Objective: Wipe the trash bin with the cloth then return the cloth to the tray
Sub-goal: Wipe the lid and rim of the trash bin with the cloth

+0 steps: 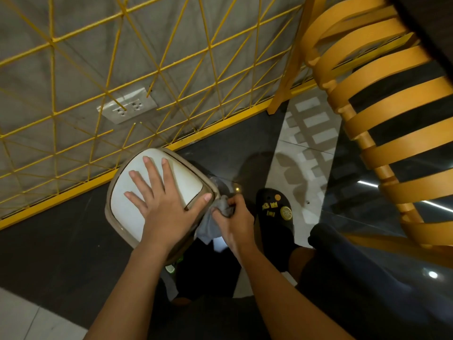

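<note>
A small beige trash bin (pixel 127 214) with a white lid stands on the dark floor by a yellow wire fence. My left hand (pixel 164 200) lies flat on the lid with its fingers spread. My right hand (pixel 235 222) grips a crumpled grey cloth (pixel 213 222) and holds it against the bin's right side, just below the rim. The lower part of the bin is hidden under my arms. No tray is in view.
The yellow wire fence (pixel 157 69) with a wall socket (pixel 127 105) behind it runs behind the bin. A yellow slatted chair (pixel 382 114) stands at the right. My foot in a black clog (pixel 277 212) is right of the bin.
</note>
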